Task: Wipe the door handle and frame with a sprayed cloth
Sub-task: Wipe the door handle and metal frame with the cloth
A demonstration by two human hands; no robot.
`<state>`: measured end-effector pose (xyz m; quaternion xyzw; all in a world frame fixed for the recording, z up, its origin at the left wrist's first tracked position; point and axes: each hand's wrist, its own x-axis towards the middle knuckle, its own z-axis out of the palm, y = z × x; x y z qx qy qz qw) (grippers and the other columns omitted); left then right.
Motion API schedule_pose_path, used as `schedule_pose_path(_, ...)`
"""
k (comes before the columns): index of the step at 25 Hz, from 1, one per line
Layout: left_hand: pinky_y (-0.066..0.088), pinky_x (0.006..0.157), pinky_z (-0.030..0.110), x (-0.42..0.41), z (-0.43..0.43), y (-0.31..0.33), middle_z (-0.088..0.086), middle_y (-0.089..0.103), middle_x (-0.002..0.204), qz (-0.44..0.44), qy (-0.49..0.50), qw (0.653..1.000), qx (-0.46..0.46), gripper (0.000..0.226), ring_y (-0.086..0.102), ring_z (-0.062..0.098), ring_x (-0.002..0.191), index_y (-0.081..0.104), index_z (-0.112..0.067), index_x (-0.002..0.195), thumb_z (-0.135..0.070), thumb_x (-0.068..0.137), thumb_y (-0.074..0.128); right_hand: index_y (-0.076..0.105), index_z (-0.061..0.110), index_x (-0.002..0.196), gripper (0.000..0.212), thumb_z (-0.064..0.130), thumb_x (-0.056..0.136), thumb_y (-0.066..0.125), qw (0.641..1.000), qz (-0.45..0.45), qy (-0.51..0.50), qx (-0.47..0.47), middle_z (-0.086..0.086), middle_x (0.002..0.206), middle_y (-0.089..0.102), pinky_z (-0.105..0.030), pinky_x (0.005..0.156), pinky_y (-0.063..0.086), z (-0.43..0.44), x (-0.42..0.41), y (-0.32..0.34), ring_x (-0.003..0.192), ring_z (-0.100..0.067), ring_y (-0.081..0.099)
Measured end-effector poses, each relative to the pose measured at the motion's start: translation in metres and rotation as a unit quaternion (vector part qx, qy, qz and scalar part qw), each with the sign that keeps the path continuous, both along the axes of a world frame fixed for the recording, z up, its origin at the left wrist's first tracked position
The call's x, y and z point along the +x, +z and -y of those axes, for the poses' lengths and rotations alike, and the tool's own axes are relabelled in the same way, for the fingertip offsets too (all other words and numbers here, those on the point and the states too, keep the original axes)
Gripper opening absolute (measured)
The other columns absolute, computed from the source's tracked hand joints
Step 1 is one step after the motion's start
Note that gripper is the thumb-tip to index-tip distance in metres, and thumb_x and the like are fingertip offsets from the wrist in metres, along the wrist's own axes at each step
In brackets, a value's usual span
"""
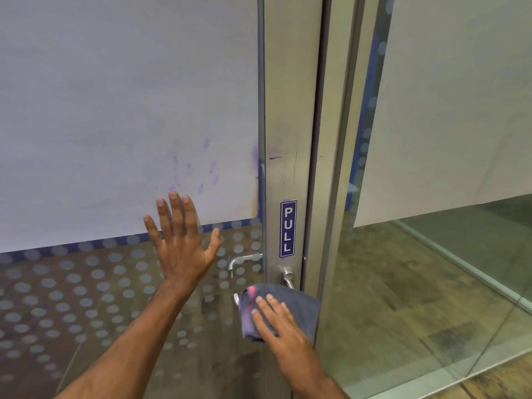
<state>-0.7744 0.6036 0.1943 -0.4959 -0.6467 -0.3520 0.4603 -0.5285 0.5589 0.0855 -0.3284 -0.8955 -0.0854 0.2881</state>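
A grey cloth (296,306) with a pink stripe is draped over the metal lever door handle (288,279), whose neck and left tip still show. My right hand (276,326) lies flat on the cloth, pressing it against the handle. My left hand (180,243) is spread open, fingers apart, flat against the glass door panel left of the handle. The silver metal door frame (288,110) runs vertically above the handle and carries a blue PULL sticker (288,228).
The glass door (86,298) has a frosted dot pattern and white paper (115,110) behind its upper part. A second handle (240,262) shows through the glass. A fixed glass panel (431,283) stands to the right, with a wood-pattern floor beyond.
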Motion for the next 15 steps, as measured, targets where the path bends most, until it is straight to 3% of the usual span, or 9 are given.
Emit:
schedule_pose_path(1,-0.009,0.119,0.054,0.001,0.002,0.001,0.006,-0.018,0.162,0.007,-0.005,1.000,-0.008,0.086,-0.014,0.027,0.150,-0.004,-0.010,0.154,-0.058,0.094,0.034,0.062,0.009,0.125,0.042,0.005,0.093,0.036,1.000,-0.023,0.005,0.009,-0.010,0.138,0.054,-0.034,0.116,0.021,-0.006,0.013,-0.001,0.135,-0.022,0.041)
schedule_pose_path(3,-0.008,0.119,0.055,0.005,0.005,0.004,0.005,-0.021,0.162,0.018,-0.008,1.000,-0.023,0.087,-0.016,0.027,0.150,-0.006,-0.010,0.154,-0.059,0.094,0.033,0.052,0.015,0.134,0.058,-0.001,0.079,0.049,0.995,-0.092,-0.013,-0.021,-0.006,0.147,0.042,-0.031,0.111,0.032,-0.018,0.033,-0.009,0.142,-0.017,0.026)
schedule_pose_path(5,-0.006,0.118,0.057,0.008,0.009,0.007,0.005,-0.022,0.161,0.031,-0.005,0.999,-0.042,0.087,-0.016,0.026,0.150,-0.008,-0.011,0.154,-0.058,0.094,0.034,0.045,0.022,0.139,0.064,0.009,0.080,0.066,0.963,-0.184,-0.043,-0.195,0.002,0.145,0.048,-0.033,0.100,0.048,-0.021,0.051,-0.011,0.134,-0.013,0.042)
schedule_pose_path(6,-0.004,0.119,0.057,0.009,0.011,0.007,0.004,-0.022,0.161,0.037,-0.002,0.998,-0.049,0.087,-0.016,0.026,0.150,-0.007,-0.010,0.154,-0.058,0.094,0.034,0.050,0.015,0.136,0.056,0.024,0.084,0.067,0.939,-0.231,-0.060,-0.249,0.002,0.129,0.062,-0.034,0.096,0.050,-0.020,0.059,-0.012,0.118,-0.009,0.058)
schedule_pose_path(7,-0.002,0.119,0.057,0.011,0.013,0.008,0.005,-0.021,0.162,0.043,0.000,0.998,-0.051,0.087,-0.015,0.026,0.150,-0.006,-0.010,0.154,-0.057,0.094,0.035,0.053,0.008,0.131,0.042,0.024,0.092,0.058,0.900,-0.299,-0.067,-0.310,0.002,0.114,0.070,-0.030,0.094,0.050,-0.020,0.063,-0.011,0.103,-0.004,0.065)
schedule_pose_path(8,-0.001,0.119,0.057,0.013,0.016,0.008,0.005,-0.021,0.162,0.050,0.003,0.997,-0.052,0.087,-0.015,0.026,0.150,-0.005,-0.011,0.154,-0.056,0.094,0.036,0.052,0.004,0.128,0.031,0.010,0.098,0.046,0.872,-0.354,-0.093,-0.325,-0.004,0.115,0.070,-0.021,0.094,0.047,-0.021,0.067,-0.011,0.101,0.000,0.064)
schedule_pose_path(10,0.000,0.120,0.057,0.022,0.026,0.007,0.008,-0.017,0.162,0.081,-0.003,0.995,-0.052,0.086,-0.012,0.027,0.151,-0.001,-0.011,0.155,-0.053,0.092,0.039,0.040,-0.002,0.135,0.041,-0.012,0.095,0.038,0.810,-0.448,-0.161,-0.343,-0.021,0.142,0.047,-0.001,0.081,0.042,-0.027,0.073,-0.014,0.110,0.002,0.054)
schedule_pose_path(13,0.006,0.121,0.054,0.068,0.046,-0.011,0.017,0.005,0.162,0.126,-0.071,0.989,-0.017,0.079,0.001,0.030,0.151,0.016,-0.008,0.152,-0.044,0.088,0.046,0.035,-0.005,0.140,0.049,-0.010,0.093,0.046,0.709,-0.572,-0.134,-0.390,-0.025,0.143,0.043,-0.002,0.071,0.041,-0.033,0.075,-0.006,0.076,0.026,0.052)
schedule_pose_path(15,0.020,0.120,0.045,0.102,0.063,-0.031,0.014,0.018,0.160,0.171,-0.143,0.975,-0.011,0.071,0.016,0.028,0.149,0.027,-0.009,0.148,-0.039,0.087,0.049,0.036,-0.004,0.140,0.050,-0.011,0.092,0.047,0.674,-0.608,-0.105,-0.406,-0.023,0.140,0.046,0.001,0.070,0.043,-0.039,0.069,0.006,0.079,0.025,0.055)
